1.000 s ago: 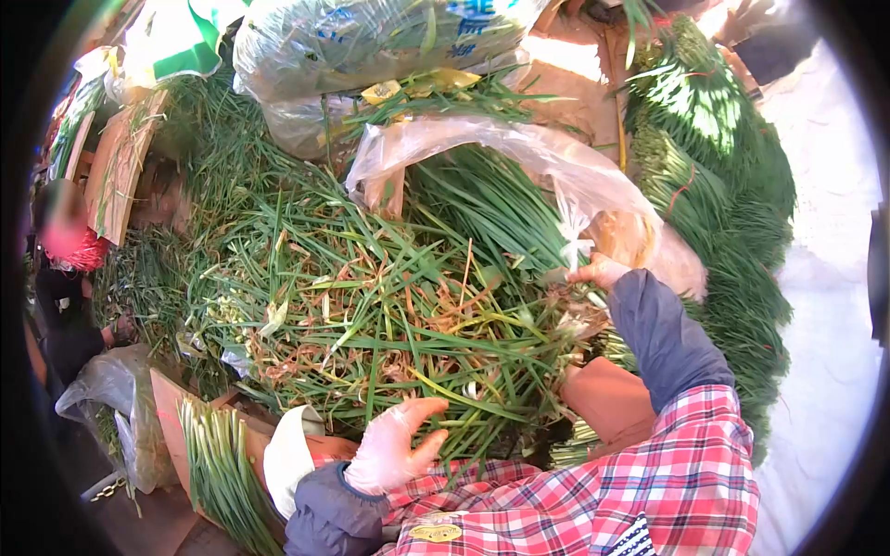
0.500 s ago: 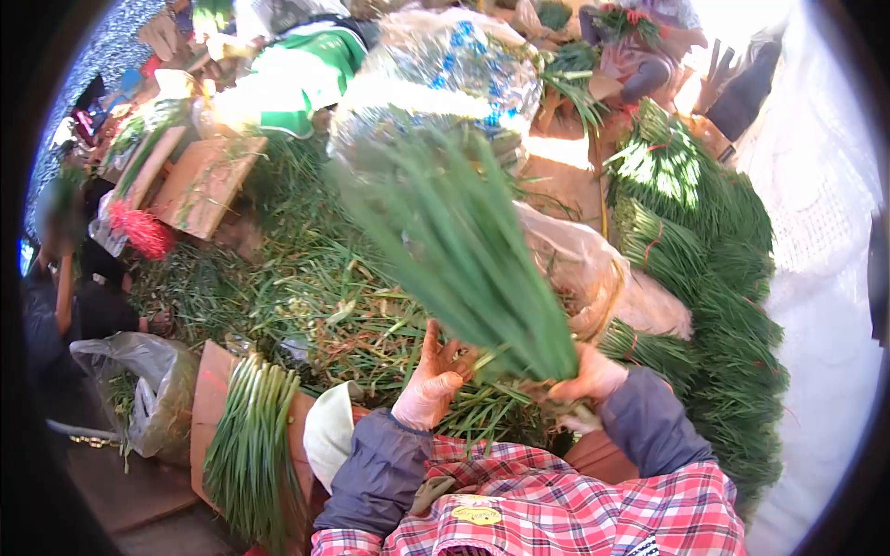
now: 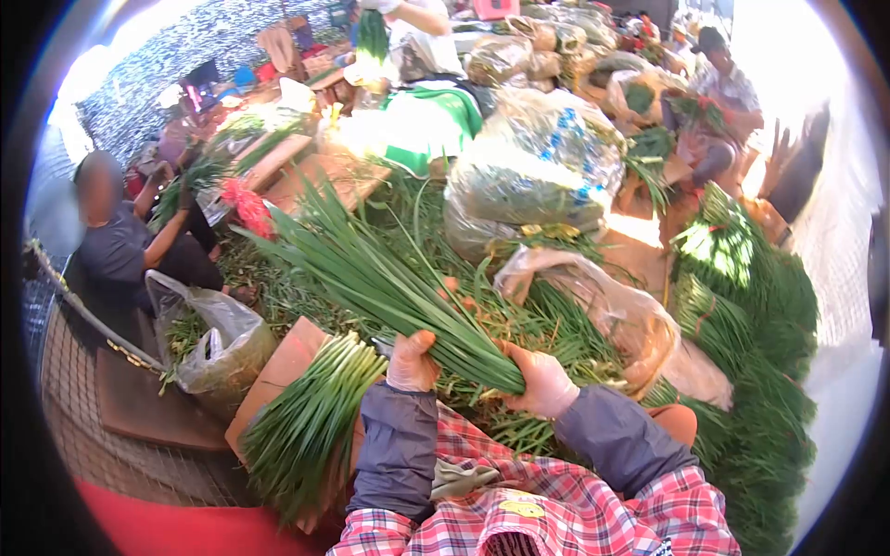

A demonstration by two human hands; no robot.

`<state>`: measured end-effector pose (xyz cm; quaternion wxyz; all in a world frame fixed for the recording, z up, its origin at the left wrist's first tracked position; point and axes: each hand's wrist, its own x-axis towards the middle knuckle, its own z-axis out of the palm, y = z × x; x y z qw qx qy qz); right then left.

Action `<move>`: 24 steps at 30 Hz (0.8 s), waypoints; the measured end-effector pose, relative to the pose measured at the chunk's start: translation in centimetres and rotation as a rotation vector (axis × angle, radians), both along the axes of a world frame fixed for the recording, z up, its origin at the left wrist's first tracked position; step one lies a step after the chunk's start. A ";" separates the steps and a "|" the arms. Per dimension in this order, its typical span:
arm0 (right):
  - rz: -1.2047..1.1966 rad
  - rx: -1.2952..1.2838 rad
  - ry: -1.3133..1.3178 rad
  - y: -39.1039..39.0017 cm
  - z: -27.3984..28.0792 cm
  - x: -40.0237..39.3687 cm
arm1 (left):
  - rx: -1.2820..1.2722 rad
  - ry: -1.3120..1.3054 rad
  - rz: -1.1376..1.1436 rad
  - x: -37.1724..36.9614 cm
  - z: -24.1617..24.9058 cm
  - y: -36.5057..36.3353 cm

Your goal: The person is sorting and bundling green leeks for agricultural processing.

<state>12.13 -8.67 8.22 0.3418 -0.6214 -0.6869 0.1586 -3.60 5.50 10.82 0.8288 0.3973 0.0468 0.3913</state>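
Gripping one end of a green leafy bunch, the right hand is closed; the left hand sits against the bunch's near side, its hold hard to tell. The leaves stretch from the right hand toward the upper left, above loose leaf litter. Another bunch lies on a board; beyond are stuffed clear bags and seated people.

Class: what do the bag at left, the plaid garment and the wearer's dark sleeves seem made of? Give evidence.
Bag: clear, glossy plastic film; greens show through, highlights glint.
Plaid garment: probably woven cloth, matt; it drapes in soft folds.
Dark sleeves: smooth, perhaps thin nylon; fine creases catch light.
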 end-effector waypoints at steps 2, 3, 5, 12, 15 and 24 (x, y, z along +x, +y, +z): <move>0.009 -0.036 0.040 0.3 -1.2 -0.2 | -0.071 -0.039 0.011 0.2 1.0 -0.7; 0.013 -0.063 0.075 0.4 -1.4 -0.4 | -0.081 0.009 0.030 -0.1 0.1 -0.4; -0.020 -0.349 0.026 1.0 -0.5 0.2 | -0.081 0.075 0.093 -0.2 0.3 -0.7; 0.095 0.108 0.178 1.8 8.2 2.4 | 0.255 0.231 0.292 0.3 1.7 -1.0; 0.163 0.266 0.334 3.4 8.7 0.2 | 0.328 0.273 0.247 0.7 3.0 -1.9; 0.021 0.049 0.959 5.3 3.1 -1.5 | -0.123 0.096 -0.196 3.0 -3.4 -3.6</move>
